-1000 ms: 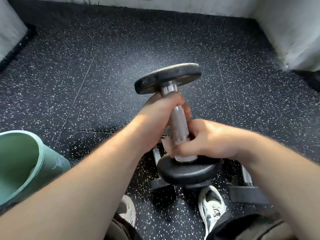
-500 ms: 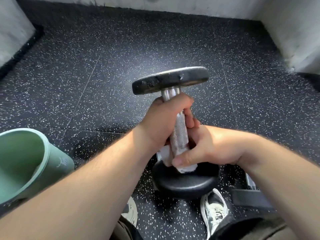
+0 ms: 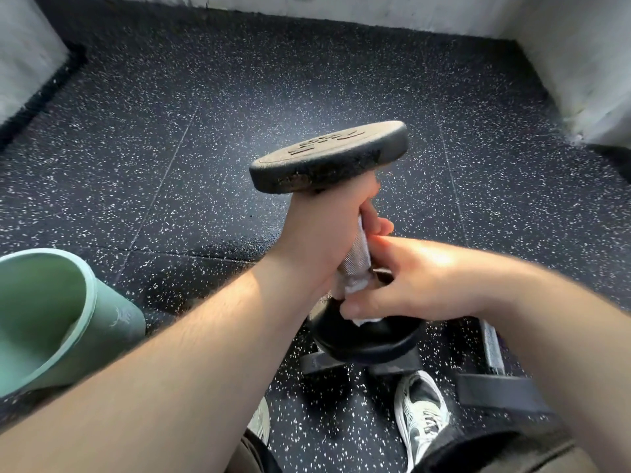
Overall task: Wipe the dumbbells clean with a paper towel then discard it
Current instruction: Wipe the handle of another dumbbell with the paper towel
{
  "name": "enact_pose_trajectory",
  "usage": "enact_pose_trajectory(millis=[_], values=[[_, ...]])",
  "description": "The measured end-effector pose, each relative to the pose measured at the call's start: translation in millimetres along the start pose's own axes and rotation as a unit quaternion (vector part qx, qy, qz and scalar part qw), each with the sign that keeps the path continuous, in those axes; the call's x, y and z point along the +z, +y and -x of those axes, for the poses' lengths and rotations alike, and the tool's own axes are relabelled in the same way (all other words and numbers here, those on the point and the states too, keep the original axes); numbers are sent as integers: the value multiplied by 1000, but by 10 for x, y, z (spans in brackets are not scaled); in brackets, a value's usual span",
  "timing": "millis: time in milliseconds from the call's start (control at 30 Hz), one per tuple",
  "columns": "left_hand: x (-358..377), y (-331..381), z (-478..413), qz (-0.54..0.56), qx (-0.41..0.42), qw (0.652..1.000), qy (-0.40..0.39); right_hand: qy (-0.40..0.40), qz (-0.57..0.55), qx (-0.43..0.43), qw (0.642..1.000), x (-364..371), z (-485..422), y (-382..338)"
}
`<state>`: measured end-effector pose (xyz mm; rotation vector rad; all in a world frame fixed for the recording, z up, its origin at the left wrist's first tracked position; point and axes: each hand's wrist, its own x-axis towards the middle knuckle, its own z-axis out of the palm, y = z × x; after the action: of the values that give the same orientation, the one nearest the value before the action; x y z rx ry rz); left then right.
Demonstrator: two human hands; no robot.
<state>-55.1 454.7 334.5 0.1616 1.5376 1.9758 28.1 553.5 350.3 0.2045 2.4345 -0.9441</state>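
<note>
Speckled black rubber floor fills the view, with pale walls at the far edge. One dumbbell is held clear of the floor, tilted slightly off upright, with one plate up and far and the lower plate down and near. The left hand wraps the knurled handle just under the upper plate, its fingers curled fully round the bar. The right hand sits at the lower end of the handle, fingers curled, pinching a bunched white paper towel against the metal just above the lower plate. Risk 1: the left hand appears to carry nearly all the weight. If that grip slips, the dumbbell falls toward the shoe and the other dumbbells lying on the floor right below. Risk 2: the stretch of handle under the left hand cannot be wiped without a regrip, and that is probably when the hold is least secure. Risk 3: the towel is small and wadded, so the knurling could snag it and leave shreds. Risk 4: the upper plate rim shows pale specks and could be missed. A green bin stands near left, mouth open, and is likely where the towel goes.
</note>
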Motion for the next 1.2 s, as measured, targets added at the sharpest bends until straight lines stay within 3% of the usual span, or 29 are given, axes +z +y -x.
enact_pose_trajectory(millis=[100, 233, 467, 633, 767, 867, 1033, 1200], values=[[-26, 7, -19, 21, -37, 999, 19, -52, -52, -19, 997, -28, 21, 59], [-17, 29, -39, 42, -68, 995, 65, 18, -37, -1, 999, 20, -45, 85], [32, 5, 6, -25, -67, 981, 179, 103, 41, 41, 993, 169, -84, -87], [65, -56, -12, -6, -88, 967, 237, 182, 156, 93, 966, 350, -203, -148], [59, -74, -31, 13, -101, 966, 239, 249, 209, 97, 941, 446, -244, -127], [51, -76, -37, 4, -101, 968, 230, 216, 198, 96, 951, 419, -243, -141], [-5, -79, -69, -23, -94, 973, 210, 89, 14, 77, 993, 186, -125, -93], [25, -18, -11, -5, -99, 973, 209, 151, 44, 80, 984, 211, -145, -63]])
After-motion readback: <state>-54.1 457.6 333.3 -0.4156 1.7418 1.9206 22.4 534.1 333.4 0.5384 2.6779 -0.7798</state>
